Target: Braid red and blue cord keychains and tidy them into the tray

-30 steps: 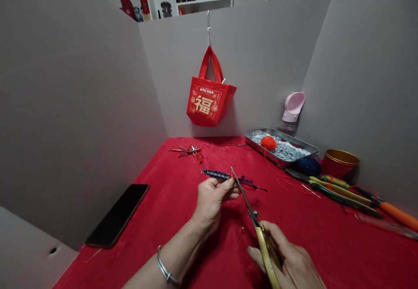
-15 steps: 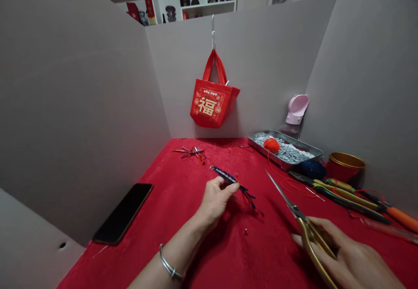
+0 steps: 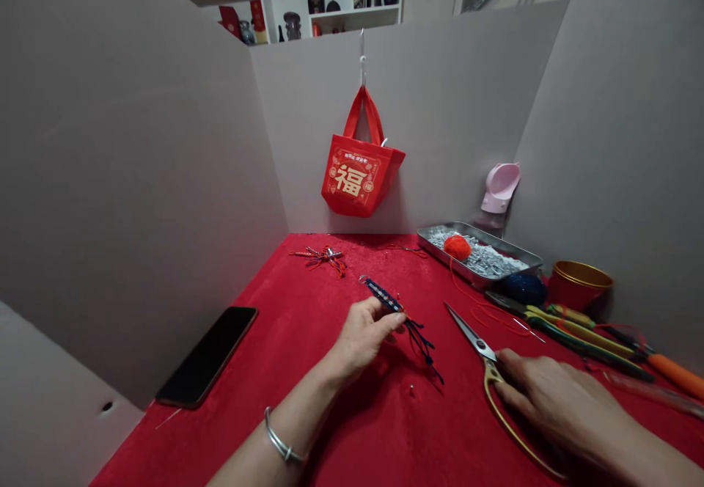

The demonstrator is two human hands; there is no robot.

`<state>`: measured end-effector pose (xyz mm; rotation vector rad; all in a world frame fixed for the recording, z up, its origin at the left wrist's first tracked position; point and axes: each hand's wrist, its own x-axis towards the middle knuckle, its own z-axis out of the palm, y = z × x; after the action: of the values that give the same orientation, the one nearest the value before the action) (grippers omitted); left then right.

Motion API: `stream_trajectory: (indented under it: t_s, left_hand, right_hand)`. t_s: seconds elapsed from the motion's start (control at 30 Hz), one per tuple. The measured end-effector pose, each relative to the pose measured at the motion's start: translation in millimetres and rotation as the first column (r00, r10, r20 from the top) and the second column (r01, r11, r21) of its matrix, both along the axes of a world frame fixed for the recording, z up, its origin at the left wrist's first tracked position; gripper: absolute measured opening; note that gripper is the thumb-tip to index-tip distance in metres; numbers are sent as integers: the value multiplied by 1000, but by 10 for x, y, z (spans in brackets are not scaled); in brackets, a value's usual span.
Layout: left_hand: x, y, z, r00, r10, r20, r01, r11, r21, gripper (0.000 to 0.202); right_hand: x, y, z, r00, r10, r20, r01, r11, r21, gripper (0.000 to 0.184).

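Braided cord strip (image 3: 383,295), dark blue with a pale middle, sits mid-view above the red cloth (image 3: 440,428). Tilted: end with small metal ring (image 3: 364,279) points far and left, loose strands (image 3: 422,340) hang off the near-right end, dark blue with a bit of orange at the base.

Left hand (image 3: 363,333) has it: thumb and fingers clamped together on the strip near the strand end. Bangle (image 3: 275,437) on that wrist.

Right hand (image 3: 550,395) is low over the scissors (image 3: 477,342), well apart from the strip. Thumb and forefinger touch the gold handles; other fingers hidden, so can't tell if they grip or just rest. Blades together, tips pointing away, clear of the strands.

Step in hand, as I judge it: hand work on the strip's strand end, scissors off to the side, no cutting at this moment. Next move calls for a firm left pinch, strands kept separate, and scissor tips well clear of the braid.

Around: tiny metal piece (image 3: 411,389) on the cloth below the strands; cord bundle (image 3: 324,257) far left; phone (image 3: 207,355) nearer left; metal tray (image 3: 474,277) far right with orange yarn ball (image 3: 457,247); blue ball (image 3: 524,289) and pliers (image 3: 558,327) just beside.
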<state>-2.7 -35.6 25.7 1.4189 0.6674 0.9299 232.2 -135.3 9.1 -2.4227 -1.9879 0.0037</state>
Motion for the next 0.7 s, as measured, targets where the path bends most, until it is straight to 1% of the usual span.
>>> stream_trajectory:
  t_s: [0.03,0.07,0.1,0.13,0.17,0.2,0.27,0.33,0.4,0.5,0.53,0.6,0.67,0.7]
  left_hand:
    - [-7,-9,13,1000,-11,2,11,1000,-9,26]
    - [-12,-21,27,1000,-27,7,27,999,-19,25]
    - [-15,-36,41,999,-43,16,43,999,-31,25]
    - [-17,-52,55,998,-61,28,62,997,-43,24]
    - [-16,-69,67,996,-83,46,85,995,-53,24]
    - [-14,-85,76,992,-111,67,116,991,-61,24]
    - [-9,-114,88,980,-172,102,179,981,-70,25]
    - [-7,-134,92,967,-229,114,237,969,-64,26]
    - [-8,-145,90,956,-274,104,280,959,-46,28]
    - [-12,-136,70,943,-329,50,330,944,-17,27]
    - [-11,-126,60,945,-326,35,326,945,-11,27]
    - [-6,-98,39,963,-268,19,268,963,-6,25]
    - [0,-68,24,988,-156,10,156,988,-13,22]
    - [2,-56,21,995,-99,1,99,995,-7,20]
  right_hand:
    - [-23,20,63,999,31,18,-30,998,-46,21]
    - [-54,40,129,997,70,11,-69,996,-58,22]
    - [-96,62,198,993,117,-27,-118,993,-29,24]
    - [-149,89,270,980,172,-98,-168,985,43,26]
    - [-214,122,343,952,237,-195,-213,968,134,28]
    - [-290,163,414,902,306,-304,-241,942,232,31]
    - [-462,269,540,765,410,-497,-234,896,378,32]
    - [-634,400,628,625,467,-626,-221,874,432,31]
    - [-775,538,667,508,479,-716,-254,877,407,31]
    - [-891,704,640,331,408,-851,-320,897,306,29]
    - [-902,741,615,259,374,-890,-313,905,289,28]
    - [-890,789,559,103,307,-946,-256,927,273,23]
    - [-845,814,506,-70,245,-967,-182,950,254,20]
    - [-818,820,486,-150,219,-964,-163,956,242,22]
